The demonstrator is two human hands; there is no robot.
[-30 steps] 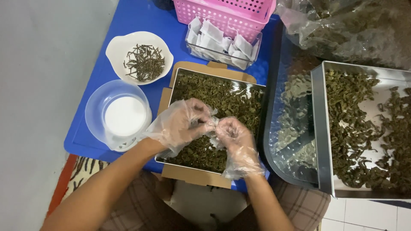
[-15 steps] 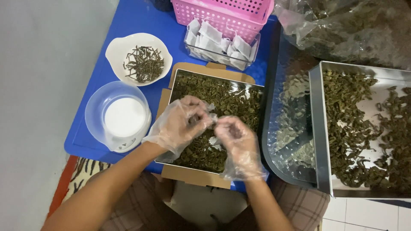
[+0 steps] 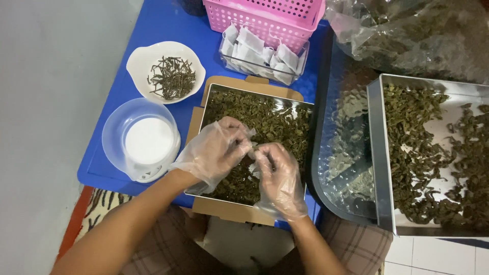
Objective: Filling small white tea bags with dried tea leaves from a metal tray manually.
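Both my hands wear clear plastic gloves and meet over a shallow metal tray (image 3: 206, 114) full of dried green leaves (image 3: 270, 119). My left hand (image 3: 216, 153) has its fingers pinched together on a small piece of leaf. My right hand (image 3: 277, 175) pinches the same bit from the other side, fingertips touching the left ones. The tray rests on a flattened brown cardboard box (image 3: 232, 211) on a blue table (image 3: 168, 25).
A white bowl of thin dried stems (image 3: 165, 71) and a clear plastic tub with a white lid (image 3: 140, 137) stand to the left. A clear box of small white sachets (image 3: 262, 53) and a pink basket (image 3: 265, 15) lie behind. A large metal tray of leaves (image 3: 433, 153) sits at right.
My two hands have shifted slightly nearer to me over the tray and stay pinched together; nothing else has moved.
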